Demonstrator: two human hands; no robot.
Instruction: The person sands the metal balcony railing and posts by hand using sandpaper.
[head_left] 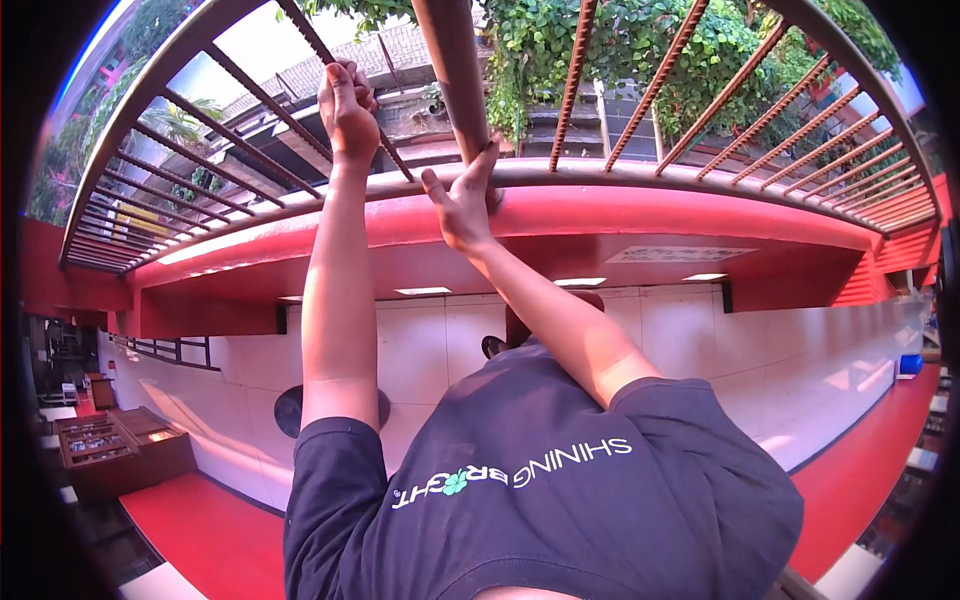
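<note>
My left hand [348,112] is closed in a fist around a thin ribbed metal bar [306,30] of the railing, thumb uppermost. The bar comes out below the fist and runs down to the curved bottom rail [610,176]. My right hand [466,200] is at the foot of a thick brown metal post [450,70]. Its fingers go round the post's right side, partly hidden, while the thumb sticks out to the left above the rail. No tool shows in either hand.
A red ledge [600,210] runs under the railing, above a pale tiled surface [440,350]. More ribbed bars [680,80] stand on both sides. Green climbing leaves [620,60] and steps lie beyond. A brown wooden case [100,445] and red floor [215,520] are lower left.
</note>
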